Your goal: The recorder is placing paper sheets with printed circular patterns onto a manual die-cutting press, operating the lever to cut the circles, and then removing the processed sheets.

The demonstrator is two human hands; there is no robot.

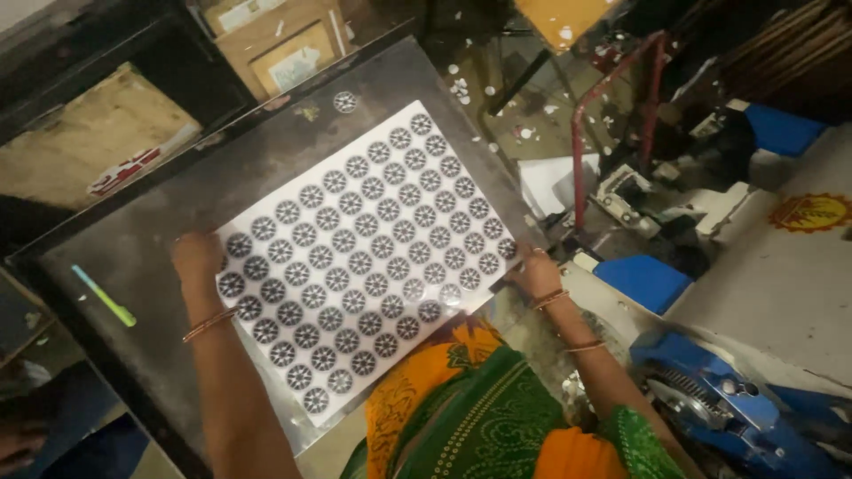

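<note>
Both hands on the printed sheet (368,262) now: left hand (197,257) pressing its left edge, right hand (535,270) seemingly pinching the right edge, flat on the dark surface (133,257).

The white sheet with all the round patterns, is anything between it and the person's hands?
Nothing visible. The left hand rests right on one edge of the white sheet, and the right hand on the opposite edge. The sheet lies flat on the dark metal table, with nothing on top of it.
</note>
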